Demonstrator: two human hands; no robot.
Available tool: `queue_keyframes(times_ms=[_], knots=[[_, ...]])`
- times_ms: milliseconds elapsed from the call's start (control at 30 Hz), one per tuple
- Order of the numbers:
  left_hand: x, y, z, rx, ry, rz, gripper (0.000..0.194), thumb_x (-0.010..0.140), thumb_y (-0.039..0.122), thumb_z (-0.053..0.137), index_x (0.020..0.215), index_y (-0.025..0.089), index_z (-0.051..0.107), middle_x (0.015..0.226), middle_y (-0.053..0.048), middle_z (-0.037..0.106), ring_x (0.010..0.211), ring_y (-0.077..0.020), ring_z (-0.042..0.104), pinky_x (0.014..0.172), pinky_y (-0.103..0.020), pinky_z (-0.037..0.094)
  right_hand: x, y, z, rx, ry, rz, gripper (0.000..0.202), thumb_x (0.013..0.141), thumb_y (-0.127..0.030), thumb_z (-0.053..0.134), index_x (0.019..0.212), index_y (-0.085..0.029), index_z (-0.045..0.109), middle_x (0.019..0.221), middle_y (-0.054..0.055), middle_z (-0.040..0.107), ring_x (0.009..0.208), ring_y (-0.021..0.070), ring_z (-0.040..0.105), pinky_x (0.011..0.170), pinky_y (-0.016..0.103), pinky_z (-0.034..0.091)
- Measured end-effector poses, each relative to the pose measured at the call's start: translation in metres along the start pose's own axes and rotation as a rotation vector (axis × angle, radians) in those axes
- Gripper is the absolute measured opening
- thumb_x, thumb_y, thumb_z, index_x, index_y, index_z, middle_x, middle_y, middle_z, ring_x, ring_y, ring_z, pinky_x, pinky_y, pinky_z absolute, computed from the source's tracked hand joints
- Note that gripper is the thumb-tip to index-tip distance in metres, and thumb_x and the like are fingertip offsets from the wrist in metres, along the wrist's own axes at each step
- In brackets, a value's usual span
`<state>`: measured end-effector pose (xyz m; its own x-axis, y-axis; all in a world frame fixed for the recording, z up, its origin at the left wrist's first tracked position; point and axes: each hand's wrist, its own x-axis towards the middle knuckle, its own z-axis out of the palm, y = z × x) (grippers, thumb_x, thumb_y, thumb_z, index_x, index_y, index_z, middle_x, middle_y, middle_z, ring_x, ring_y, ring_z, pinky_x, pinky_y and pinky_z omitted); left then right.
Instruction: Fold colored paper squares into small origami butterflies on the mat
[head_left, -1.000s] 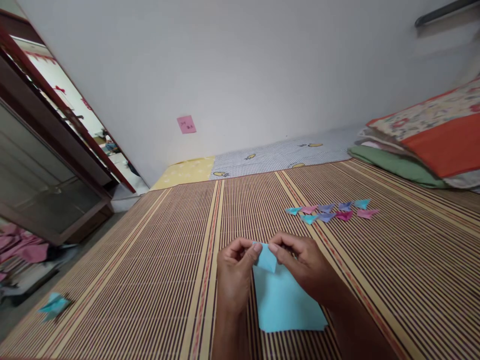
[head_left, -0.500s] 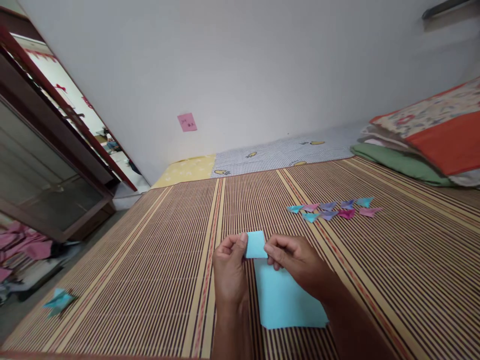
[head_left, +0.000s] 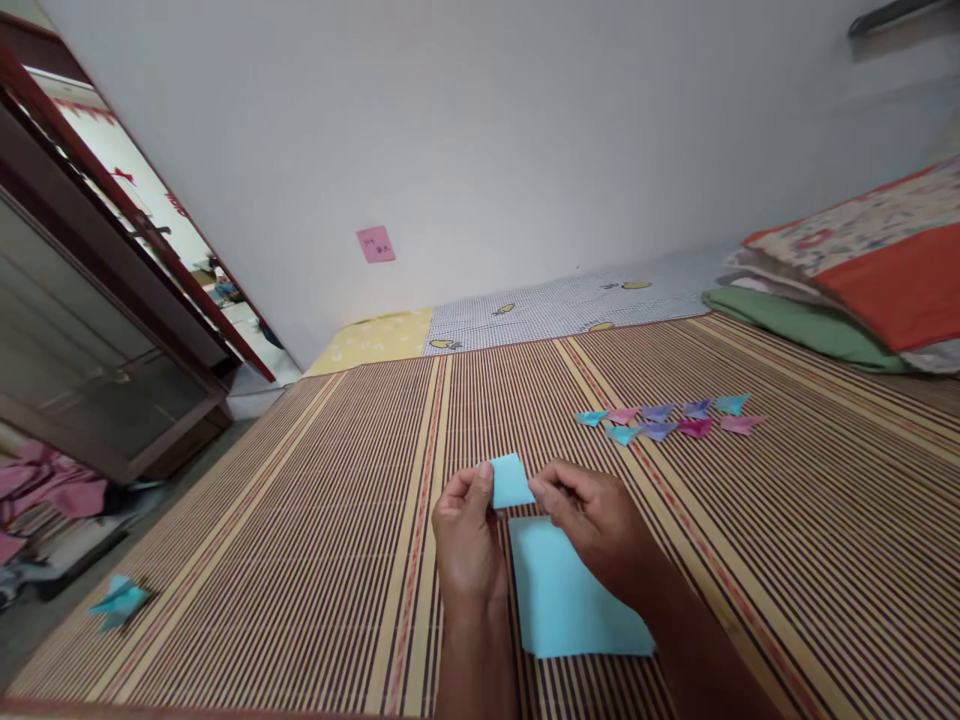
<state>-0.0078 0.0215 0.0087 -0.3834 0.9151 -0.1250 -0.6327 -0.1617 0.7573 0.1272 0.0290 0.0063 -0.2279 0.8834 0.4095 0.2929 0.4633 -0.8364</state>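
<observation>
A small folded square of light blue paper (head_left: 511, 481) is held up between my two hands, above the mat. My left hand (head_left: 466, 515) pinches its left edge, thumb on top. At its lower right corner, the thumb and fingertips of my right hand (head_left: 589, 515) are closed on the paper. Below them lies a stack of light blue paper sheets (head_left: 577, 600), partly covered by my right hand and forearm.
Two rows of small folded paper pieces (head_left: 660, 430) in several colours lie to the right on the striped mat (head_left: 300, 540). A blue folded paper piece (head_left: 120, 602) sits near the left edge. Folded bedding (head_left: 862, 270) is piled at the back right against the wall (head_left: 525, 150).
The folded square has tilted slightly, its right side turning a little. My left hand has shifted slightly to the right. The stack and the folded pieces stay in place.
</observation>
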Motion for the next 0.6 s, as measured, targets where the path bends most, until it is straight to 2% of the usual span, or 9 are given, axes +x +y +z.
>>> queue_keyframes(times_ms=[100,233,400,600], knots=[[0.003,0.001,0.000,-0.121,0.070,-0.081,0.037,0.050,0.024,0.097,0.068,0.014,0.066,0.062,0.001,0.069,0.053,-0.0098,0.062,0.049,-0.017,0.046,0.001,-0.001,-0.001,0.142,0.016,0.069,0.026,0.099,-0.032,0.050,0.077,-0.021,0.057,0.065,-0.004,0.053,0.060,0.0142,0.053,0.056,0.026,0.040],[0.005,0.000,0.000,-0.199,0.096,-0.099,0.031,0.057,0.015,0.093,0.069,0.014,0.064,0.063,0.002,0.069,0.052,-0.0090,0.062,0.047,-0.017,0.044,0.000,-0.009,0.002,0.207,0.041,0.108,0.017,0.093,-0.028,0.057,0.077,-0.021,0.059,0.064,-0.004,0.054,0.059,0.0136,0.054,0.055,0.025,0.042],[0.003,-0.003,0.000,-0.226,0.095,-0.087,0.028,0.062,0.016,0.091,0.071,0.015,0.064,0.065,0.002,0.069,0.055,-0.0093,0.064,0.054,-0.019,0.050,-0.002,-0.019,0.010,0.220,0.080,0.125,0.013,0.087,-0.026,0.064,0.075,-0.020,0.062,0.064,-0.003,0.060,0.058,0.0132,0.056,0.054,0.024,0.044],[0.000,-0.006,0.001,-0.233,0.065,-0.068,0.033,0.061,0.022,0.094,0.074,0.016,0.064,0.070,0.002,0.069,0.058,-0.0097,0.064,0.059,-0.021,0.051,-0.003,-0.018,0.015,0.176,0.171,0.138,0.017,0.089,-0.031,0.064,0.075,-0.021,0.061,0.061,-0.003,0.059,0.054,0.0138,0.057,0.051,0.025,0.044]])
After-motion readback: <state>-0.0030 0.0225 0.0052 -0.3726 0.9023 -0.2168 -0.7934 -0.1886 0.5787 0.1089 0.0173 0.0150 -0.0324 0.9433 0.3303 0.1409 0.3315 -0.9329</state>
